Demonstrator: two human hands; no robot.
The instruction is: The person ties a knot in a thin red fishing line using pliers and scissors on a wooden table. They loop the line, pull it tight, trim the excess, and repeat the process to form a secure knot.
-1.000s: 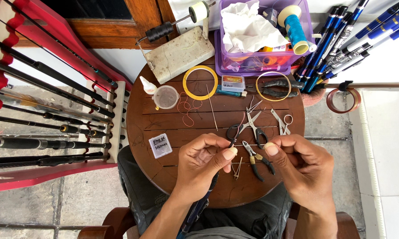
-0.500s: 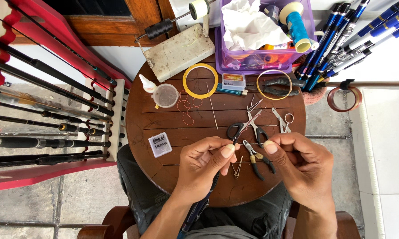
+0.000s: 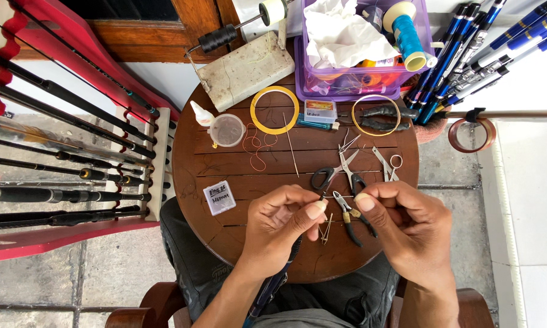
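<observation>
My left hand (image 3: 279,225) pinches the thin upper end of a dark blue fishing rod (image 3: 270,288), which runs down between my knees. The rod's fine tip (image 3: 340,196) spans the gap to my right hand (image 3: 407,225), whose thumb and forefinger are closed on its end. Both hands hover over the near part of the round wooden table (image 3: 255,176). Just beyond the fingers lie black-handled scissors (image 3: 331,173). Small pliers (image 3: 352,218) and tweezers (image 3: 327,229) lie under the hands.
A small labelled clear box (image 3: 219,197) lies left of my hands. Farther back are a yellow tape ring (image 3: 274,110), a plastic cup (image 3: 227,130), a glue bottle (image 3: 200,113) and a purple basket (image 3: 364,79) with a blue thread spool (image 3: 410,33). A red rack of rods (image 3: 61,146) stands left, blue rods (image 3: 468,54) right.
</observation>
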